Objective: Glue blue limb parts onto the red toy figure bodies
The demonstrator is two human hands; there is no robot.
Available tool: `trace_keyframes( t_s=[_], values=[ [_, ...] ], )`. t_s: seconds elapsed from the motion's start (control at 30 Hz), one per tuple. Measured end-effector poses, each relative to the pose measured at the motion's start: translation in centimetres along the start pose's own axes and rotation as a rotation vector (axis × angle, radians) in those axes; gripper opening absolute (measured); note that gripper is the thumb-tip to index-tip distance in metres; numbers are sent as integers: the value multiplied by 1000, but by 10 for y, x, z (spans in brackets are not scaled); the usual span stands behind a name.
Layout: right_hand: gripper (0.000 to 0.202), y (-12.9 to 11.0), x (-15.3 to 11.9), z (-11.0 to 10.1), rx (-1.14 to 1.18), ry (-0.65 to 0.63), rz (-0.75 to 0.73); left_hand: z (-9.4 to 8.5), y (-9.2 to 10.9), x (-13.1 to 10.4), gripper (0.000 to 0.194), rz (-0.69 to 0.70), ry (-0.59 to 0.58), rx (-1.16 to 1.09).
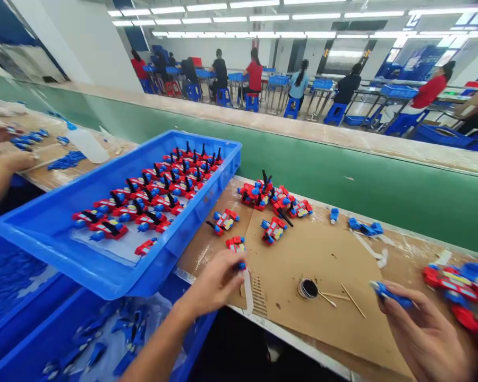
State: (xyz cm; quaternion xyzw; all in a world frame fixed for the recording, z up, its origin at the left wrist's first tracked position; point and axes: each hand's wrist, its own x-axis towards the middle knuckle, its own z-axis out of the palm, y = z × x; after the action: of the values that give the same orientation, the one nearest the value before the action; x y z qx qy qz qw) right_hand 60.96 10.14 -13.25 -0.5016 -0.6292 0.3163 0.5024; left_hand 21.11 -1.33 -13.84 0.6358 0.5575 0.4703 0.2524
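Note:
My left hand (213,284) is closed at the near edge of the bench, its fingertips around the blue end of a red and blue toy robot figure (235,244). On the right, my right hand (428,331) pinches a small blue toy part (396,298) with a pale tip, above the cardboard sheet (302,249). Beyond my left hand lie two more figures (274,229) and a pile of them (258,193), some with black pieces sticking up. An open pot of dark liquid (308,288) stands between my hands, with cotton swabs (329,300) beside it.
A large blue tray (199,223) on the left holds rows of figures. Below it, a blue bin (103,339) contains loose blue parts. More figures (458,284) lie at far right. Blue pieces (365,227) rest by the green partition (382,175). A co-worker's hands (3,159) show at left.

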Motion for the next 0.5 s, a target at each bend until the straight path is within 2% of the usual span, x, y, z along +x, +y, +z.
trace_keyframes(
  t_s=[0.07, 0.13, 0.27, 0.4, 0.5],
  values=[
    [33, -16, -1, 4, 1, -52, -3, -7, -2, 5, 41, -71, 122, -43],
    [36, -34, 3, 6, -67, -160, -79, -13, -7, 16, 41, -174, 193, 17],
    [23, -65, 14, 17, -348, -481, -321, -13, -17, 35, 50, -324, 61, 295],
    [23, -75, 22, 38, -467, -675, -524, -8, -15, 39, 76, -490, -36, 536],
    [23, -73, 24, 51, -494, -771, -566, -5, -9, 38, 67, -546, -111, 541]
  ],
)
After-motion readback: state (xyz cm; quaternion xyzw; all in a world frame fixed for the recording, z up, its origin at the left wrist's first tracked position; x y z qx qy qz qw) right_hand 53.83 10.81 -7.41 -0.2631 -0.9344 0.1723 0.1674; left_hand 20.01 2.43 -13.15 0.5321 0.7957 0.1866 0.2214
